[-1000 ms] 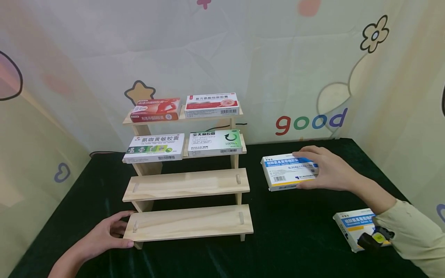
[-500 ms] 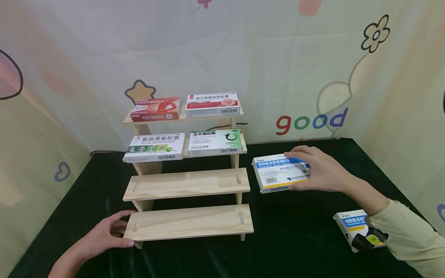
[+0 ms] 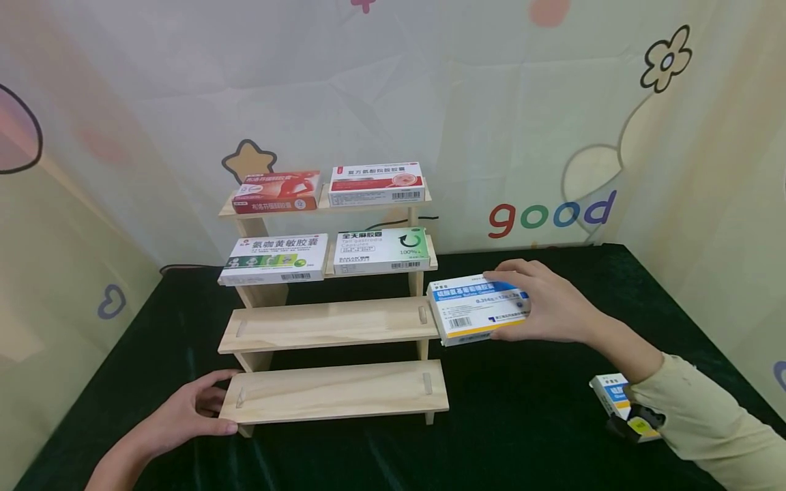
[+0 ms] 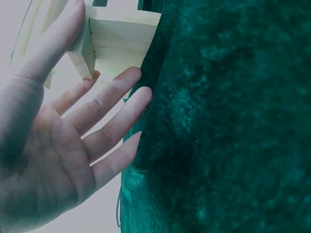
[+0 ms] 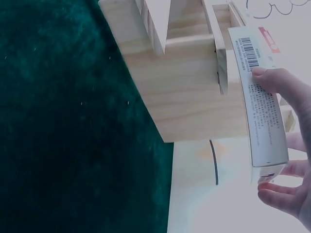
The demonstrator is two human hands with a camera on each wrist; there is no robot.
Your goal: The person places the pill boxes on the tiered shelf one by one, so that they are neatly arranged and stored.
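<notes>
In the head view, a stepped wooden display rack [image 3: 334,392] stands on dark green cloth. At its lower left corner my left hand [image 3: 184,414] holds the end of the lowest step, thumb at the front edge and index finger behind; the other fingers [image 4: 119,121] spread loosely in the left wrist view. My right hand [image 3: 549,303] grips a white, blue and yellow medicine box [image 3: 469,307] by its right side, thumb on the long barcode edge [image 5: 265,116]. The box's left end overlaps the right end of the second-lowest step in the head view.
Medicine boxes lie on the upper steps: a red box [image 3: 276,192] and a white-red box [image 3: 376,184] on top, a white-green box [image 3: 273,259] and another white-green box [image 3: 382,250] below. A similar blue-white box [image 3: 610,392] lies under the right sleeve [image 3: 700,402], partly hidden.
My right hand has carried the medicine box leftward to the rack's right end. The sleeve now hides more of the box lying on the cloth. My left hand stays put.
</notes>
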